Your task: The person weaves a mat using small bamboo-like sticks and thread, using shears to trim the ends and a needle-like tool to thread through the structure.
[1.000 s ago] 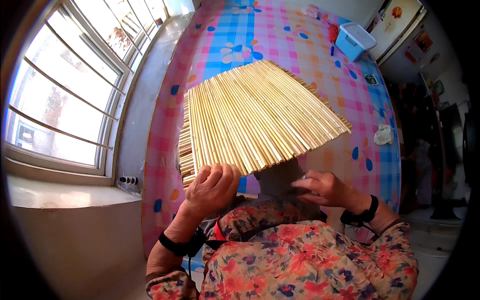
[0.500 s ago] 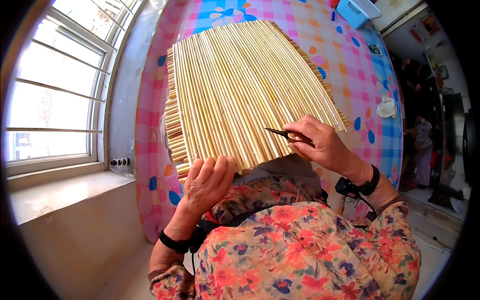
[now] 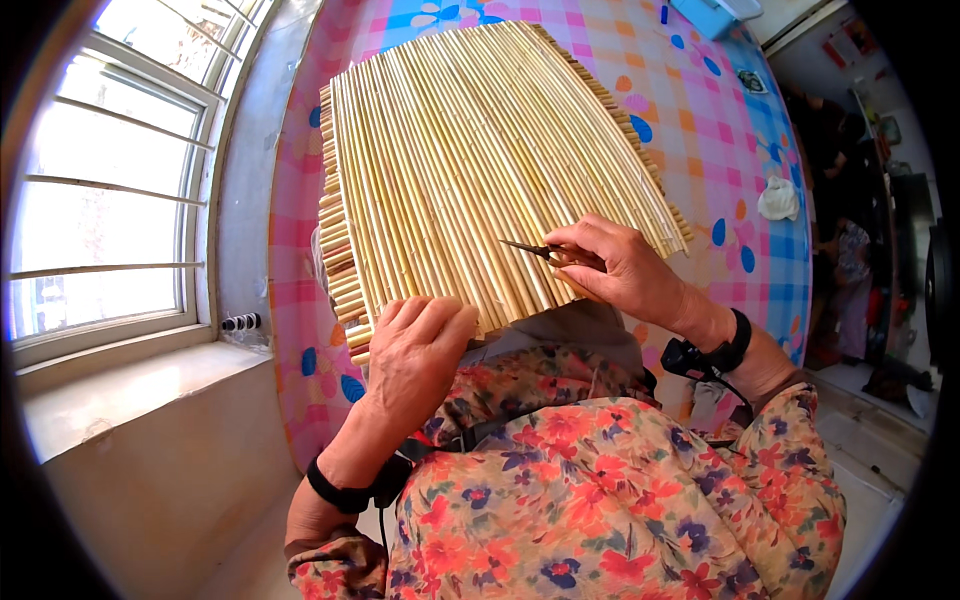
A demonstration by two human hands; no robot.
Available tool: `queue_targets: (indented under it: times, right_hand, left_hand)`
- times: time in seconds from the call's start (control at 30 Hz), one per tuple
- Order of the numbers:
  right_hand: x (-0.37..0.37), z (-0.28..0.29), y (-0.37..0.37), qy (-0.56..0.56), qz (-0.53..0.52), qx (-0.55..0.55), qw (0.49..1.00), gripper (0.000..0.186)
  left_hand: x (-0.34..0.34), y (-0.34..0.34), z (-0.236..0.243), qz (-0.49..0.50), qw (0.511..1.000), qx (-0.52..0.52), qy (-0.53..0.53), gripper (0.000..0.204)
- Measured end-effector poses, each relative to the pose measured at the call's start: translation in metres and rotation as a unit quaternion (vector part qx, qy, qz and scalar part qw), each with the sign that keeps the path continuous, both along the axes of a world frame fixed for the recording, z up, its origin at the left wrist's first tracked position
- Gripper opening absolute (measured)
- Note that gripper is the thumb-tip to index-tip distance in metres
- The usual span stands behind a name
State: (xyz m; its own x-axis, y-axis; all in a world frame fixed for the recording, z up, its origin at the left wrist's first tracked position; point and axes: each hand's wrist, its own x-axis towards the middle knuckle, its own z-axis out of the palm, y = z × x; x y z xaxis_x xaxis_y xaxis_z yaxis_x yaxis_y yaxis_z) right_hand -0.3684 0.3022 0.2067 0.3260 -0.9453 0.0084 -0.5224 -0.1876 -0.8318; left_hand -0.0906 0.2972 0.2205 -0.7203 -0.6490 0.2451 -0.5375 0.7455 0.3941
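Observation:
A mat of pale yellow stalks (image 3: 450, 150), laid side by side with another layer of stalk ends showing crosswise at its sides, lies in front of me and over my lap. My left hand (image 3: 415, 345) grips its near edge at the left, fingers bent over the top; the thumb is hidden. My right hand (image 3: 630, 270) is closed round small dark scissors (image 3: 540, 249) above the near right part of the mat. The pointed blades face left, low over the stalks; whether they touch, I cannot tell.
A checked, flowered cover (image 3: 700, 190) spreads under and beyond the mat. On it at the right lie a crumpled white cloth (image 3: 778, 199) and a light blue bin (image 3: 712, 14) at the far end. A barred window (image 3: 110, 200) and sill (image 3: 140, 385) stand at the left.
The scissors' tip has shifted a little left over the mat, along with my right hand. My left hand keeps its hold on the near edge. The whole view has shifted slightly.

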Motion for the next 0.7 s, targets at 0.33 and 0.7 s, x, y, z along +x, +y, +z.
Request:
queue_targets:
  times: [0.33,0.7]
  right_hand:
    - [0.002,-0.025,0.003,-0.044,-0.035,0.018,0.998,0.031]
    - [0.005,-0.04,0.008,-0.04,-0.092,0.004,0.995,0.029]
  left_hand:
    - [-0.027,-0.018,-0.015,-0.045,0.995,0.055,-0.07,0.01]
    - [-0.041,-0.013,-0.019,-0.132,0.974,-0.04,-0.181,0.014]
